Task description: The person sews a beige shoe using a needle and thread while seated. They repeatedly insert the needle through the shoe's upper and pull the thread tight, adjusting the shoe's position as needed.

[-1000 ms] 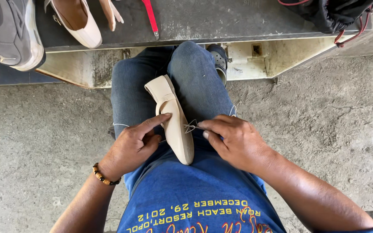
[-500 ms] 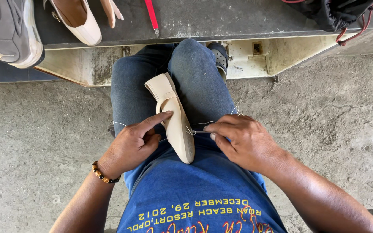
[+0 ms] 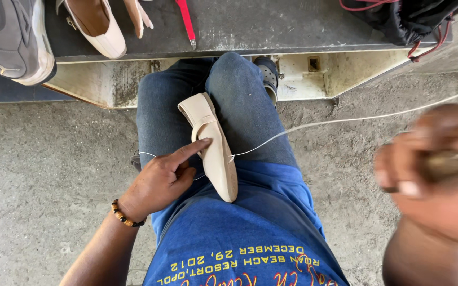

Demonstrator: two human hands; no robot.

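Grey, rough concrete floor (image 3: 38, 175) spreads under the seated person, and a dark slab-like low platform (image 3: 271, 26) with a pale, stained front edge runs across the top of the view.

One beige flat shoe with a light sole (image 3: 213, 148) lies sole-side up along the person's thigh, on blue jeans (image 3: 239, 100). The left hand (image 3: 160, 180) rests just left of it, forefinger stretched out and pressing the shoe's side, the other fingers curled loosely — not closed around anything. A beaded brown bracelet (image 3: 124, 214) circles that wrist.

One thin white thread (image 3: 345, 119) runs from the shoe's edge out to the right, drawn taut up to the right hand (image 3: 436, 169). That hand is blurred and close to the camera, well apart from the shoe; its fingers are clenched on a small brownish tool handle (image 3: 443, 164), though what kind of tool cannot be told.

Beyond the left hand, on the platform, sit one grey sneaker (image 3: 11, 39) and one more cream flat shoe (image 3: 94, 26), with one red-handled tool (image 3: 186, 21) just beside it. At the platform's far right lies one black bag with red cords (image 3: 404, 21).

One dark sandal (image 3: 267, 74) shows past the knee. Yellow lettering crosses the hem of the blue shirt (image 3: 239, 238), nearest the camera.
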